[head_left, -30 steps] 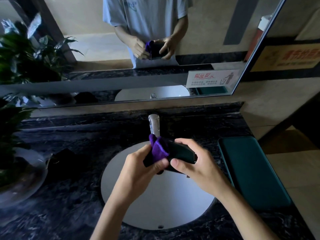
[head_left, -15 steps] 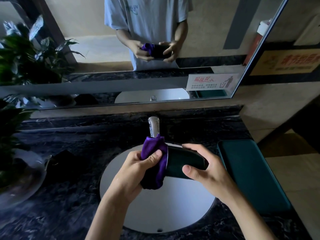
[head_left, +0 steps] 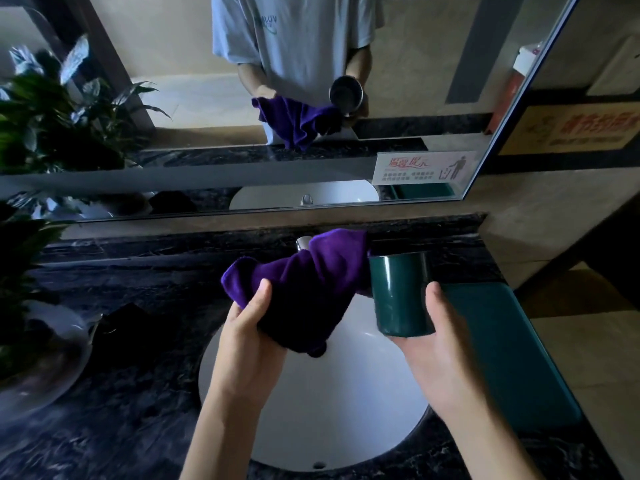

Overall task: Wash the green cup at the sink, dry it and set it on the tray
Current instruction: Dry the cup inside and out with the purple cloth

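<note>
Over the sink (head_left: 346, 410), cup (head_left: 400, 292) gripped in right hand (head_left: 433, 341), mouth facing away, inside hidden. Left hand (head_left: 249, 327) clamped on cloth (head_left: 311, 282), one end touching cup rim. Tray (head_left: 502, 348) just right.

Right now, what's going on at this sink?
A person stands at a white sink set in a dark marble counter. The right hand holds a green cup roughly upright above the basin, and the left hand grips a bunched purple cloth whose far end touches the cup. A green tray waits on the counter to the right, with nothing on its visible part.
</note>
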Action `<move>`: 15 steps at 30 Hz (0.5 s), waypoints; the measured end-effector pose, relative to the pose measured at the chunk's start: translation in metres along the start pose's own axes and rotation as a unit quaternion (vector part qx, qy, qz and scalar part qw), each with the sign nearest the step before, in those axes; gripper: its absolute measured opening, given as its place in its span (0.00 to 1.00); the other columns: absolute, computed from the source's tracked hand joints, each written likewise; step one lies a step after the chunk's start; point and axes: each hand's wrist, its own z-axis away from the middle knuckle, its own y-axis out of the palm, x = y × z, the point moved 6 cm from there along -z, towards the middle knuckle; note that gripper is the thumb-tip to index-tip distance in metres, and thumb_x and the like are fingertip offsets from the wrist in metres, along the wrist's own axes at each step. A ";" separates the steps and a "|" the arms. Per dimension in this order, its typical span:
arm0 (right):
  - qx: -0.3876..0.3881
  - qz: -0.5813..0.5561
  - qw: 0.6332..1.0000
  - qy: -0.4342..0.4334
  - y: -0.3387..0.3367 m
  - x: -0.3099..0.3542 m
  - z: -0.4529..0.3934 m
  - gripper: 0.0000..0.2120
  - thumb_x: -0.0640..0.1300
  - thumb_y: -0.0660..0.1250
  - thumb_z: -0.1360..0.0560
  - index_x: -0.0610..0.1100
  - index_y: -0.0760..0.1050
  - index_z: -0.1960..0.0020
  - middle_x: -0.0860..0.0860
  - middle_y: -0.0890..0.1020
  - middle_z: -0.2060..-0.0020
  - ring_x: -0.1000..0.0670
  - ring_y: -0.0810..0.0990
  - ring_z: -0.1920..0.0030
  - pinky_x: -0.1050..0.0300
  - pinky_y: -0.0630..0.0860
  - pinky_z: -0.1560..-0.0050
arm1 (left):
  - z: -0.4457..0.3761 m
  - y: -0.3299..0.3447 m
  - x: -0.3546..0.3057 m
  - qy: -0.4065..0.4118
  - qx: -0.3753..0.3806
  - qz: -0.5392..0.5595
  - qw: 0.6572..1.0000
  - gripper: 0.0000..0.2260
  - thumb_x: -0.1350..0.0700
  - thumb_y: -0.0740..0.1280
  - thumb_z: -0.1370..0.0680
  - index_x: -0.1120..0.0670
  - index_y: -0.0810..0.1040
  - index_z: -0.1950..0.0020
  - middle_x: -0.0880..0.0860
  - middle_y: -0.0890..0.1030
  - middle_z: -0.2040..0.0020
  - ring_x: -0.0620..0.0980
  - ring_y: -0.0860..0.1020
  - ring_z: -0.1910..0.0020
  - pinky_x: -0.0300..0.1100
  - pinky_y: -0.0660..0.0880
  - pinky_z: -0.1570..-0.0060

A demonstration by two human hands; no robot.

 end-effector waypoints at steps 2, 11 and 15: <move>0.030 -0.012 0.999 -0.020 0.016 -0.003 0.006 0.49 0.64 0.76 0.32 0.24 0.64 0.34 0.28 0.76 0.41 0.39 0.76 0.43 0.37 0.71 0.41 | 0.001 0.002 0.004 0.001 0.004 -0.036 0.999 0.17 0.58 0.65 0.19 0.63 0.78 0.32 0.66 0.84 0.39 0.61 0.85 0.43 0.51 0.84 0.53; 0.047 0.251 0.955 -0.149 0.066 -0.001 0.023 0.26 0.61 0.66 0.27 0.51 0.75 0.32 0.54 0.85 0.44 0.54 0.83 0.43 0.59 0.79 0.47 | 0.015 0.016 0.033 -0.017 0.006 -0.041 0.999 0.21 0.56 0.66 0.26 0.56 0.78 0.32 0.61 0.86 0.43 0.60 0.82 0.44 0.60 0.78 0.40; 0.037 0.399 0.895 -0.195 0.072 -0.006 0.025 0.35 0.69 0.59 0.24 0.52 0.65 0.23 0.57 0.75 0.34 0.58 0.73 0.31 0.60 0.72 0.33 | 0.013 0.024 0.032 0.059 0.019 -0.094 0.994 0.28 0.48 0.76 0.27 0.60 0.75 0.32 0.62 0.83 0.43 0.59 0.82 0.45 0.55 0.80 0.45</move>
